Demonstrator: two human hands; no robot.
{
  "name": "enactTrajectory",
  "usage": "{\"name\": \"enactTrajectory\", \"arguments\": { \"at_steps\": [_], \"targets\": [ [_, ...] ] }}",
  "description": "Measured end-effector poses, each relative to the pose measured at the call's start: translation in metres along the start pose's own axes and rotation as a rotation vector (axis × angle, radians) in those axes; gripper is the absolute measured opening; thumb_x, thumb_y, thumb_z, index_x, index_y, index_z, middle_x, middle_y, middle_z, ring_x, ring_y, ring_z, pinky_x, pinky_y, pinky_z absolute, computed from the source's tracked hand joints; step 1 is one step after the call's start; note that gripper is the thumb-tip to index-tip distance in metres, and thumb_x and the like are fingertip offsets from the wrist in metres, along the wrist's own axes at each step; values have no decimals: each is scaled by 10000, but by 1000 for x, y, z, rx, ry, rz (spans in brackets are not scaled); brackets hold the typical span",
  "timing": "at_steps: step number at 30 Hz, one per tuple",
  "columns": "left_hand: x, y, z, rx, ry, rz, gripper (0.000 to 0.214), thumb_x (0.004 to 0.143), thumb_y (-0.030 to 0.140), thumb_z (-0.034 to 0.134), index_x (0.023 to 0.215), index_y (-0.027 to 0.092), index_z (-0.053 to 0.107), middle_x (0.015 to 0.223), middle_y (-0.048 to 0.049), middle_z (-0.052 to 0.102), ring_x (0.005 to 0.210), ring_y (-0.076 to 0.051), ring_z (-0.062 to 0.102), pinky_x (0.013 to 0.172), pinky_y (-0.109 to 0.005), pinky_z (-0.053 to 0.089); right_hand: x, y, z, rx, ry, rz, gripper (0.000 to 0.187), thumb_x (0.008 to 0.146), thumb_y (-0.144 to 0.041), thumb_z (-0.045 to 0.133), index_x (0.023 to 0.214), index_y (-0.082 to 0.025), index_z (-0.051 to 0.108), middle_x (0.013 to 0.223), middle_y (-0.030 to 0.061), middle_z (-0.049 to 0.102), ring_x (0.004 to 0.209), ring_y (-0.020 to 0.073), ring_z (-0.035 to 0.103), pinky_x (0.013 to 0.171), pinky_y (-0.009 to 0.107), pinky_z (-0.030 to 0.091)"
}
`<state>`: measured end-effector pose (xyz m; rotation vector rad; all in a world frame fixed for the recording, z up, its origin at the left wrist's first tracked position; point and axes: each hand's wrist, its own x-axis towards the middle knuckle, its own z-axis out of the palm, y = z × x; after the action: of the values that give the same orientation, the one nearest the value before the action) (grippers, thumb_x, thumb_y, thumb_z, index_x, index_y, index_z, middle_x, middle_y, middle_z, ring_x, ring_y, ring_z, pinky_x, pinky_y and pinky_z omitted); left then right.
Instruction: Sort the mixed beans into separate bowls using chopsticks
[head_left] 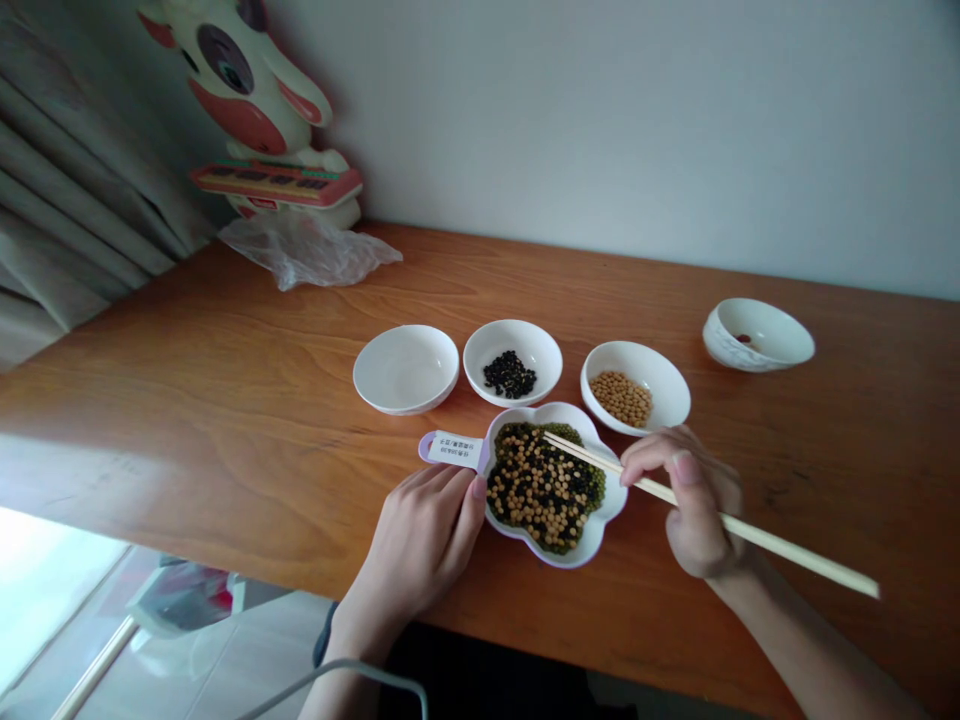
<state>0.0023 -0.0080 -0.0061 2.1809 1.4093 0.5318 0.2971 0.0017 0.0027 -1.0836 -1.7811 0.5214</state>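
A flower-shaped white bowl (592,540) holds mixed black, yellow and green beans and sits near the table's front edge. My left hand (420,540) lies flat beside its left rim, fingers together, touching the bowl. My right hand (694,500) is closed on a pair of wooden chopsticks (787,552) whose tips reach over the mixed beans. Behind stand three small white dishes: an empty one (406,368), one with black beans (512,362), one with yellow beans (634,388).
A small labelled purple tag (452,448) lies left of the flower bowl. A patterned white bowl (757,334) sits at the back right. A cow-shaped toy (262,110) and crumpled clear plastic (307,250) are at the back left by a curtain.
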Motion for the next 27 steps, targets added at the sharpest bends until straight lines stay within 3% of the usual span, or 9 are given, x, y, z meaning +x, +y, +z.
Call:
{"name": "enactTrajectory", "arguments": {
  "at_steps": [4, 15, 21, 27],
  "targets": [
    [0, 0, 1, 10, 16, 14, 348, 1094, 301, 362, 763, 225, 436, 786, -21, 628, 727, -186, 559, 731, -330, 394, 0, 0, -1, -5, 58, -16, 461, 1085, -351, 318, 827, -254, 688, 791, 56, 701, 783, 250, 643, 797, 458, 411],
    [-1, -1, -1, -8, -10, 3, 329, 1094, 303, 361, 785, 228, 447, 824, -28, 642, 766, -202, 568, 754, -339, 401, 1, -1, -7, -120, 60, -98, 484, 1073, -338, 318, 761, -242, 676, 725, 56, 707, 696, 240, 637, 734, 458, 383],
    [-1, -1, 0, -17, -11, -6, 325, 1092, 305, 366, 787, 229, 448, 833, -24, 642, 772, -204, 564, 762, -337, 401, -1, -2, -3, -10, 109, -56, 527, 1082, -349, 292, 749, -252, 689, 696, 49, 690, 662, 234, 622, 726, 450, 394],
    [-1, -1, -1, -19, -22, -13, 337, 1099, 319, 353, 795, 227, 462, 844, -28, 641, 777, -200, 563, 772, -340, 404, -1, -5, 9, 7, -75, -63, 371, 1073, -300, 362, 879, -244, 673, 830, 51, 722, 800, 238, 659, 825, 457, 420]
  ]
}}
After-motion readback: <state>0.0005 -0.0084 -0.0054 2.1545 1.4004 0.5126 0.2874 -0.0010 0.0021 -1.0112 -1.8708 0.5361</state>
